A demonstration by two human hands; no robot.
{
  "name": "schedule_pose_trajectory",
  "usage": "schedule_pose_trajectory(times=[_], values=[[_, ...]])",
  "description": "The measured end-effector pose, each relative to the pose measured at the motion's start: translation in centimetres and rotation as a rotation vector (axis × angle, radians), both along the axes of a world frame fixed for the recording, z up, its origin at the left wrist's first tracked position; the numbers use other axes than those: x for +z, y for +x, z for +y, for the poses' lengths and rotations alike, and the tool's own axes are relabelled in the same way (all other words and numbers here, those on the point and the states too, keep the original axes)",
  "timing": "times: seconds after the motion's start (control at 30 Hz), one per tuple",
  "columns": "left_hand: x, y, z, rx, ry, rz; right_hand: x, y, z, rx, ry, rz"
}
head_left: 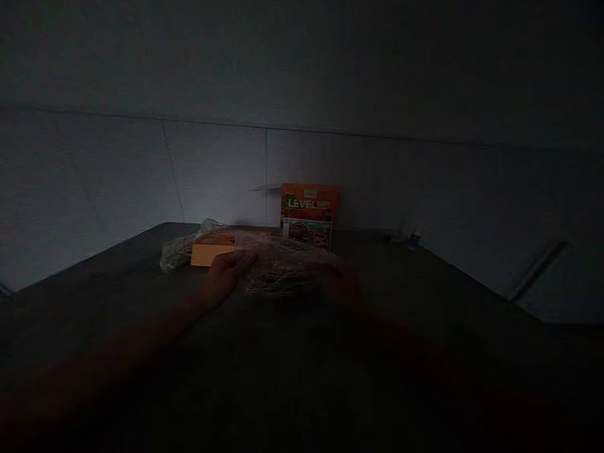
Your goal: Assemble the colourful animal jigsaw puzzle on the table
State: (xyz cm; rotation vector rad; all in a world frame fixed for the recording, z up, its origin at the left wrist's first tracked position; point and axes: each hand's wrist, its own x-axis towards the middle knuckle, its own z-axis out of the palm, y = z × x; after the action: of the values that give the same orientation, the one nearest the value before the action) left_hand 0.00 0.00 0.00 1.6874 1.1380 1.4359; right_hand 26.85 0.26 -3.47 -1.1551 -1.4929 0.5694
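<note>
The scene is very dark. Between my two hands a clear plastic bag [283, 277] with faint printed lettering is held just above the table; its contents are too dim to make out. My left hand [226, 267] is closed on the bag's left edge. At the opposite edge, my right hand [343, 282] also grips the bag, its fingers partly lost in shadow. Behind my left hand lies an orange box [212, 254].
Another clear bag [178, 253] with unclear contents lies left of the orange box. At the back of the dark table [123, 283] stand an orange "LEVEL UP!" package [310, 204] and a picture booklet [307, 231] before it. A small object [414, 240] is near the right edge.
</note>
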Motion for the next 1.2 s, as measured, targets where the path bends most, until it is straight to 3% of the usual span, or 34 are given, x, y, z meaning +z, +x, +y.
schedule_pose_trajectory(times=[0.43, 0.77, 0.97, 1.2], values=[[-1.5, -0.5, 0.9, -0.059, -0.067, -0.066, 0.4, -0.2, -0.2, -0.007, 0.014, 0.054], [-1.0, -0.4, 0.4, -0.109, -0.109, -0.065, -0.4, 0.2, 0.8, 0.018, -0.060, 0.128], [-1.4, -0.5, 0.5, -0.091, -0.104, -0.052, -0.8, 0.5, 1.2, 0.006, -0.054, 0.130], [-0.6, -0.1, 0.2, -0.041, -0.097, -0.036, -0.8, 0.4, 1.0, 0.014, -0.054, 0.184]])
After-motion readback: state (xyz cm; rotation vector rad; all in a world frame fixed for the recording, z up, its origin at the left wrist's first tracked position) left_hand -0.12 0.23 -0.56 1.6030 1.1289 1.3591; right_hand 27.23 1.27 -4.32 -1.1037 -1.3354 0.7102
